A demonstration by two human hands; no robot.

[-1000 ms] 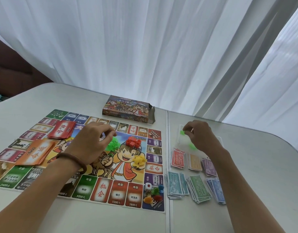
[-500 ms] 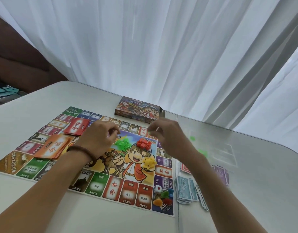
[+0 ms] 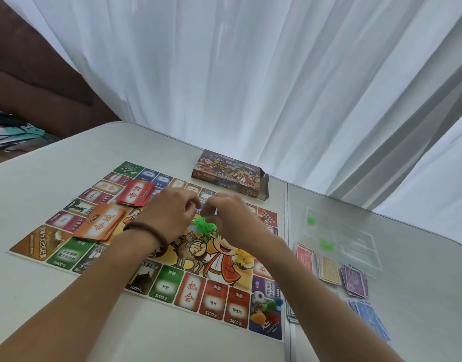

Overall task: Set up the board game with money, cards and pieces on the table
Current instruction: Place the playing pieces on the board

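Observation:
The colourful game board (image 3: 68, 259) lies flat on the white table. My left hand (image 3: 169, 218) and my right hand (image 3: 232, 223) meet over the board's middle, fingertips curled just above a pile of green pieces (image 3: 199, 222). My right fingertips pinch down at the top of that pile. Whether my left fingers hold anything is hidden. A red card stack (image 3: 135, 195) and an orange card stack (image 3: 102, 226) lie on the board's left part. Yellow pieces (image 3: 242, 258), a die (image 3: 258, 297) and coloured pawns (image 3: 270, 308) sit on its right side.
The game box (image 3: 229, 176) lies beyond the board. To the right are money stacks: red (image 3: 304, 257), tan (image 3: 330, 270), purple (image 3: 355, 280), blue (image 3: 368, 317). A clear plastic bag (image 3: 360, 246) with loose green pieces (image 3: 326, 242) lies behind them. White curtains hang behind the table.
My right hand left the clear bag on the right and moved left to the green pile on the board. My left hand stayed over the pile.

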